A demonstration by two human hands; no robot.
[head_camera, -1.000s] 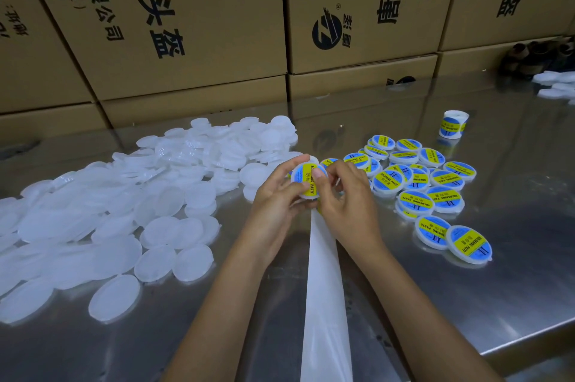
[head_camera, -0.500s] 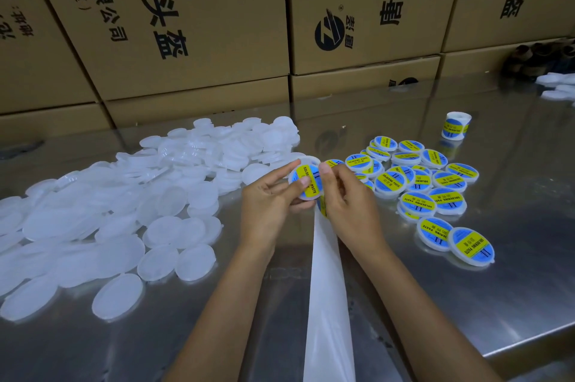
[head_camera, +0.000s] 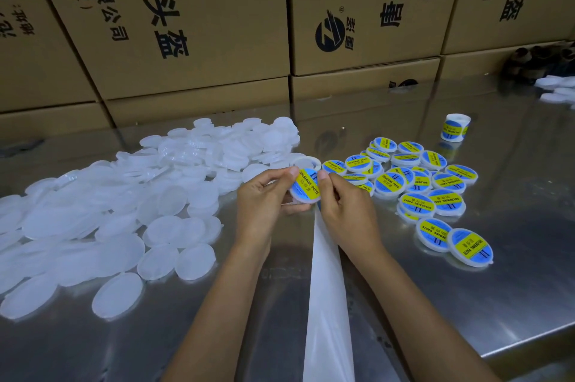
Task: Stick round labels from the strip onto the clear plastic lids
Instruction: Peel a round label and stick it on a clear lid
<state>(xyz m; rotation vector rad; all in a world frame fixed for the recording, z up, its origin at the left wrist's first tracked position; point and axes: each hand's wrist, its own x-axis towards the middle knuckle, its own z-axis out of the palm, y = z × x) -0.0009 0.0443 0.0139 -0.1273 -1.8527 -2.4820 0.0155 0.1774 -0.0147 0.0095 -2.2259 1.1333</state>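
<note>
- Head view, looking down at a shiny metal table [head_camera: 466, 304] that fills the lower two thirds of the frame.
- At the centre of the frame, two bare hands meet above the table and hold one clear plastic lid [head_camera: 306, 187] between them.
- The lid in the hands carries a round blue label with a yellow band that reads "SOLDERING PASTE".
- The left hand [head_camera: 264, 204] grasps the lid's left edge: its thumb lies on top by the rim and its fingers curl underneath.
- The right hand [head_camera: 348, 210] pinches the lid's right edge, its thumb tip against the label's rim.
- A white backing strip [head_camera: 326, 304] runs from just below the hands straight down to the bottom edge of the frame, passing under the right hand; whether that hand also holds it cannot be told.
- Left of the hands, a wide heap of unlabelled lids [head_camera: 124, 210] spreads from the centre to the left edge of the frame.
- Right of the hands, a smaller cluster of labelled lids [head_camera: 420, 182] lies on the table, each showing the same blue and yellow sticker.
- A small roll of labels [head_camera: 455, 128] stands alone in the upper right, well apart from the cluster.
- Brown cardboard boxes [head_camera: 202, 24] with black printed characters are stacked along the top of the frame, behind the table.
</note>
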